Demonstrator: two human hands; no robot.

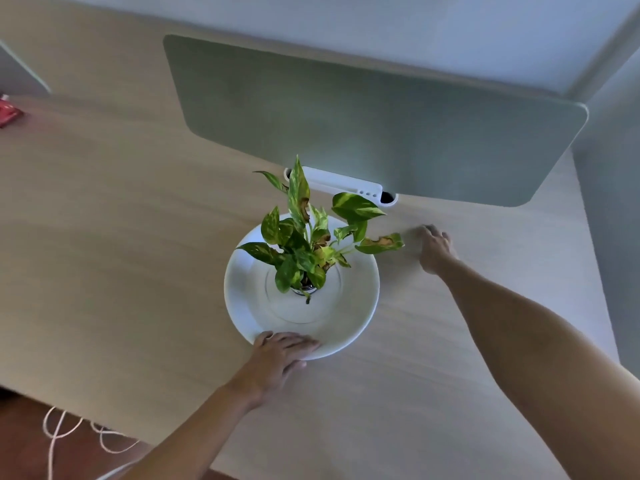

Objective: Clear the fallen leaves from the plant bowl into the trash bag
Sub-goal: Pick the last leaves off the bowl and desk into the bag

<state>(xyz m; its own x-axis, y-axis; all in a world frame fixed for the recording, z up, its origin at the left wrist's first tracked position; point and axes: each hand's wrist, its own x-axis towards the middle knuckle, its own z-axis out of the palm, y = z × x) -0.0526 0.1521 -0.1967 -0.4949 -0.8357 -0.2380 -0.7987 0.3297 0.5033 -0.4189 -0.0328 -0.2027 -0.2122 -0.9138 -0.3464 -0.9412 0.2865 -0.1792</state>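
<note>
A wide white plant bowl (360,299) sits mid-table. In its centre a small glass pot holds a green variegated plant (301,251) with several brown-edged leaves. One browned leaf (381,243) sticks out past the bowl's right rim. My left hand (280,355) grips the bowl's near rim, fingers over the edge and thumb below. My right hand (434,249) is on the table just right of that browned leaf, its fingertips bent down and blurred. I see no loose leaves inside the bowl and no trash bag.
A grey-green divider panel (374,123) stands behind the plant, with a white cable tray (346,183) at its foot. A red packet (8,112) lies at the far left. The table's near-left edge drops to a floor with white cables (59,431).
</note>
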